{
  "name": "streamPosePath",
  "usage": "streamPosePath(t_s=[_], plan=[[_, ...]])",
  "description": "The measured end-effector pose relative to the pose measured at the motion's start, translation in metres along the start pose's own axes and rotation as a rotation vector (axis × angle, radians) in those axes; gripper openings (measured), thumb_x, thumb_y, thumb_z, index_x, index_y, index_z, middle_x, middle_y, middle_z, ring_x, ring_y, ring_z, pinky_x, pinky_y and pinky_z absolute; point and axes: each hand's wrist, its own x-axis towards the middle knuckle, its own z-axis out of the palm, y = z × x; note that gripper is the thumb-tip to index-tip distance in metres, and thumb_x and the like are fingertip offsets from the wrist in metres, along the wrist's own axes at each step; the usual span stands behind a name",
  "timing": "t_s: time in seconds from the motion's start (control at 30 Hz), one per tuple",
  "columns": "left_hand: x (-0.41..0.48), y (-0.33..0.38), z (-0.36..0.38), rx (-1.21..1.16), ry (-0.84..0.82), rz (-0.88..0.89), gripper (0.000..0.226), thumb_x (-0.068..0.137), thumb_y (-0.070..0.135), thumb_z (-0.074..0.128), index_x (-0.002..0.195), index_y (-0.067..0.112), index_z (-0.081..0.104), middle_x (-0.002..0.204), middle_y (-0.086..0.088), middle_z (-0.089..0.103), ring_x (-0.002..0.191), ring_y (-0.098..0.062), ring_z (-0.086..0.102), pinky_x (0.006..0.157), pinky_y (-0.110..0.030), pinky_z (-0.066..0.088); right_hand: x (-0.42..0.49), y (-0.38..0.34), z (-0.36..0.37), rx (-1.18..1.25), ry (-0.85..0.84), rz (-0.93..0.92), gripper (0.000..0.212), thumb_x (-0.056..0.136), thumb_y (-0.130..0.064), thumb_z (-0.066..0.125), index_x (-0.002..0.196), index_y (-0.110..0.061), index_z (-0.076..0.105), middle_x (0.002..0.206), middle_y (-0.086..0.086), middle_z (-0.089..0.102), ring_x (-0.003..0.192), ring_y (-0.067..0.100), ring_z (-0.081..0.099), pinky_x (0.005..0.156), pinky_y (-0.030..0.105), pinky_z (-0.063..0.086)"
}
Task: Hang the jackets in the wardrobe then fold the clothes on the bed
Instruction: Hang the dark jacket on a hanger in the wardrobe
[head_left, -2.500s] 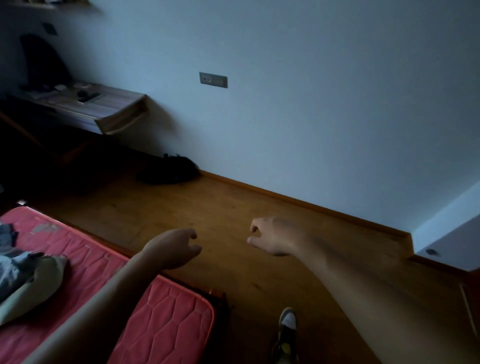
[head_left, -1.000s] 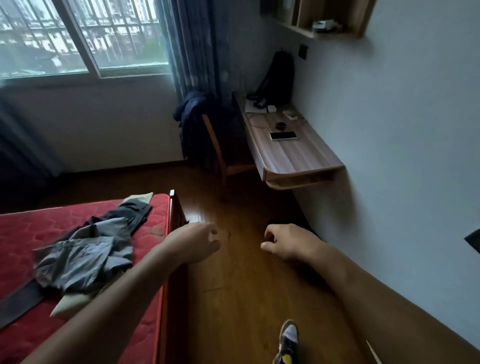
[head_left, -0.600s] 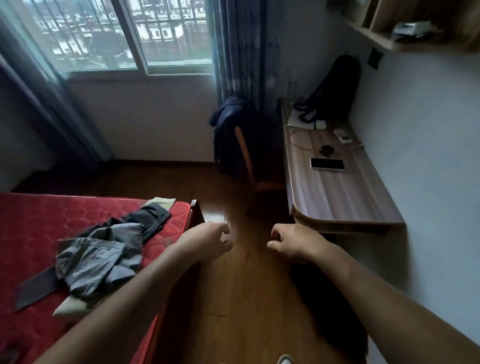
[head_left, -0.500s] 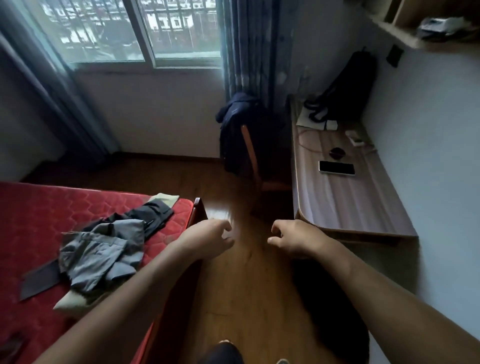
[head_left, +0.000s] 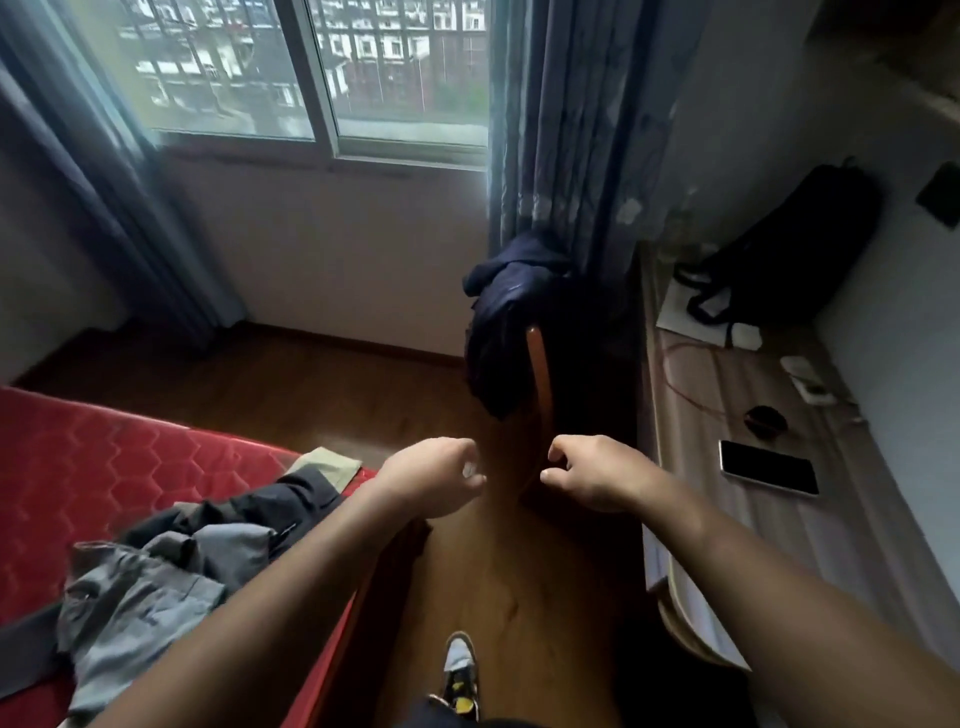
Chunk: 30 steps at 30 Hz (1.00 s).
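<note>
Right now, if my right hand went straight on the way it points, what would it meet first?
Probably the orange-brown wooden chair back, draped with the dark navy jacket; your right hand looks short of it, but depth is unclear.

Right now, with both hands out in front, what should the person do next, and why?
Probably step forward and reach for the dark jacket draped over the chair. The left hand and right hand hold nothing, it hangs straight ahead, and jackets come before the clothes on the bed.
</note>
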Motion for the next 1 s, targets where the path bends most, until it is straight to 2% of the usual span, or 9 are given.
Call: streamPosePath(t_s=[0.33, 0.53, 0.6, 0.67, 0.77, 1.0], plan=[[0.165, -0.042, -0.069, 0.032, -0.038, 0.072, 0.037, 0.093, 0.047, 0.052, 0.120, 0.022, 0.060, 0.116, 0.000, 0.066, 0.106, -0.021, 0.062, 0.090, -0.040, 0.053, 0.155, -0.001, -0.070, 0.026, 0.008, 0.091, 0.042, 0.093, -0.059, 0.053, 0.127, -0.033, 0.057, 0.122, -0.002, 0.065, 0.107, 0.020, 0.063, 0.091, 0.041, 0.053], [0.270, -0.035, -0.094, 0.043, -0.011, 0.120, 0.028, 0.090, 0.046, 0.054, 0.108, 0.026, 0.058, 0.109, 0.000, 0.064, 0.103, -0.025, 0.062, 0.077, -0.033, 0.048, 0.245, 0.042, -0.114, 0.041, 0.007, 0.138, 0.040, 0.091, -0.058, 0.054, 0.121, -0.033, 0.058, 0.119, -0.002, 0.065, 0.106, 0.022, 0.062, 0.091, 0.040, 0.052], [0.308, -0.028, -0.101, 0.056, 0.001, 0.130, 0.030, 0.090, 0.047, 0.054, 0.112, 0.027, 0.057, 0.109, 0.000, 0.063, 0.102, -0.025, 0.062, 0.074, -0.032, 0.044, 0.281, 0.059, -0.129, 0.044, 0.012, 0.141, 0.039, 0.090, -0.057, 0.054, 0.120, -0.033, 0.058, 0.118, -0.001, 0.065, 0.106, 0.023, 0.062, 0.089, 0.039, 0.051], [0.347, -0.020, -0.111, 0.072, 0.017, 0.126, 0.036, 0.090, 0.047, 0.054, 0.120, 0.027, 0.057, 0.111, 0.000, 0.062, 0.103, -0.025, 0.062, 0.078, -0.034, 0.048, 0.317, 0.077, -0.147, 0.058, 0.018, 0.143, 0.037, 0.090, -0.056, 0.054, 0.118, -0.032, 0.059, 0.117, 0.000, 0.066, 0.105, 0.023, 0.063, 0.085, 0.037, 0.050], [0.402, -0.009, -0.123, 0.085, 0.017, 0.092, 0.032, 0.091, 0.045, 0.053, 0.115, 0.024, 0.053, 0.105, -0.001, 0.057, 0.101, -0.028, 0.062, 0.070, -0.034, 0.042, 0.369, 0.104, -0.176, 0.044, 0.021, 0.159, 0.036, 0.089, -0.055, 0.054, 0.116, -0.030, 0.059, 0.118, 0.001, 0.066, 0.108, 0.026, 0.063, 0.086, 0.038, 0.049], [0.516, 0.018, -0.136, 0.160, -0.006, 0.086, 0.034, 0.092, 0.046, 0.055, 0.116, 0.023, 0.049, 0.112, -0.007, 0.055, 0.103, -0.036, 0.063, 0.070, -0.037, 0.041, 0.462, 0.150, -0.215, 0.003, 0.005, 0.173, 0.046, 0.089, -0.046, 0.056, 0.129, -0.026, 0.049, 0.128, 0.003, 0.055, 0.113, 0.030, 0.060, 0.092, 0.045, 0.051]])
